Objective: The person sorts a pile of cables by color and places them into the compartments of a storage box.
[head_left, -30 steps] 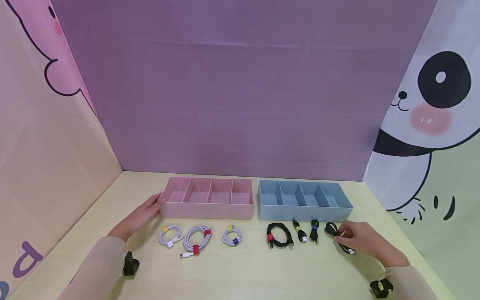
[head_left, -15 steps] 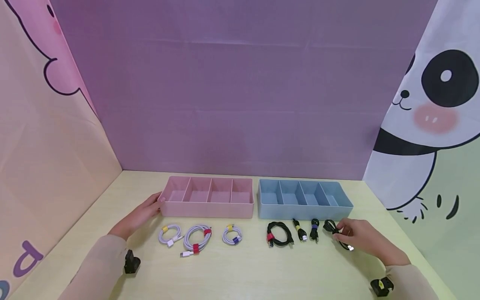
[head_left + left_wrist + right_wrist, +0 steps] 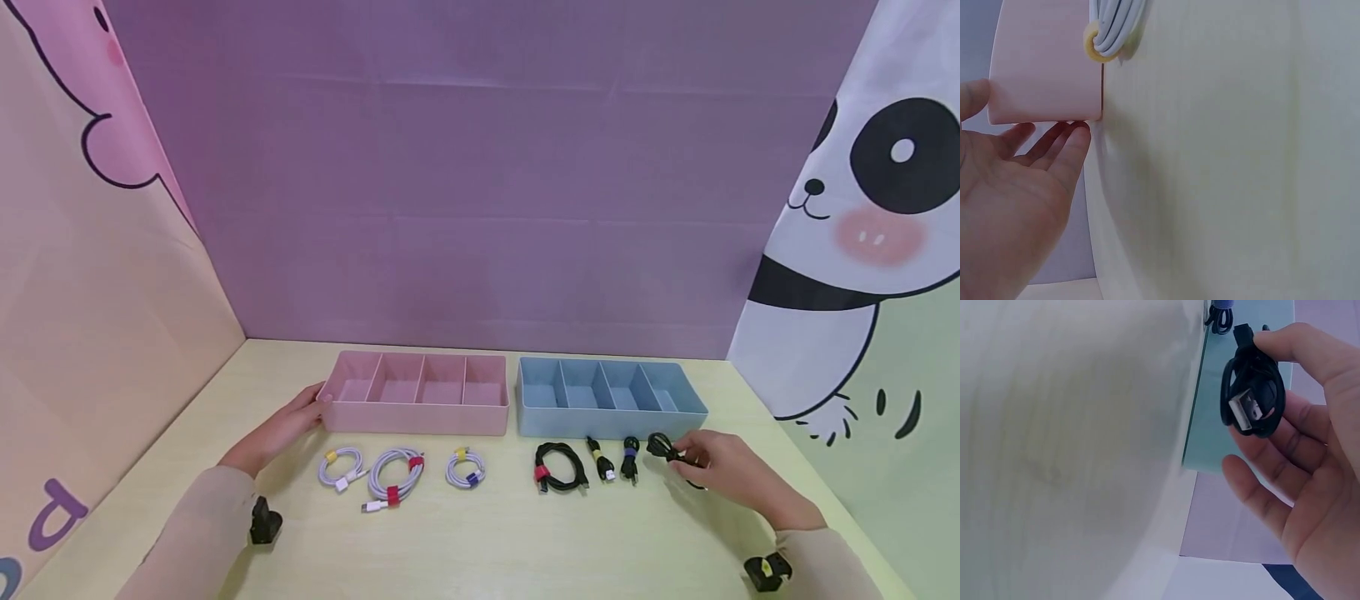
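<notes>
By blue tray [image 3: 611, 423], right hand [image 3: 723, 472] seemingly pinching cable [image 3: 1254, 400]

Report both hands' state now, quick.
Left hand: open, straight fingers touching the pink tray at its end.
Right hand: pinching the black cable, lifted beside the blue tray.

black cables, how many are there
4, all in front of the blue organizer tray: red-tied coil, yellow-tied bundle, blue-tied bundle, and one pinched by the right hand, black USB cable.
</notes>
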Demonstrator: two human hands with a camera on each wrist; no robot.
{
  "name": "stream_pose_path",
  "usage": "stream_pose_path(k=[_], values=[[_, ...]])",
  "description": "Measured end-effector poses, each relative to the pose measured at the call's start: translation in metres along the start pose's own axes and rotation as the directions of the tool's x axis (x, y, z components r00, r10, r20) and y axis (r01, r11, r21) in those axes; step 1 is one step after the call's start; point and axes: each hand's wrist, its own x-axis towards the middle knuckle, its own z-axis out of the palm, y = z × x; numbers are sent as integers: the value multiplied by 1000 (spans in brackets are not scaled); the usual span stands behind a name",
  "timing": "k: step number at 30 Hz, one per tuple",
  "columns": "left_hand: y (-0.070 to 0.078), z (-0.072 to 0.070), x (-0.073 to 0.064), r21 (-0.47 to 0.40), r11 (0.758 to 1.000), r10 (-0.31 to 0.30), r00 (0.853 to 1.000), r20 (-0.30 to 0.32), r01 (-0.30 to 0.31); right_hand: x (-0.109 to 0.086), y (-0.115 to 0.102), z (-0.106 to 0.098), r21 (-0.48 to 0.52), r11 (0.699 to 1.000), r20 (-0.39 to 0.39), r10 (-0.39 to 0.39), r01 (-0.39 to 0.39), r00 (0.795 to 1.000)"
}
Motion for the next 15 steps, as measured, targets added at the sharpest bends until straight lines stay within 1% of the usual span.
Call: stream_pose_path(k=[4,5,10,13,15], values=[[-1,0,1,-6,1000,-22,1000,3,22,1,-1,-2,-11,1000,-28,-19,18,999],[-2,0,1,-7,1000,-27,1000,4,27,1,-2,-3,-9,1000,-35,-13,13,999],[-3,0,3,2,999,-46,999,1,46,2,-5,-4,-6,1000,-29,-3,3,1000],[-3,1,3,-2,999,-47,999,-1,47,2,-5,-5,-13,1000,-34,-13,12,999],[-4,1,4,-15,999,-34,999,1,34,2,-5,-6,-22,1000,-46,-17,16,999]])
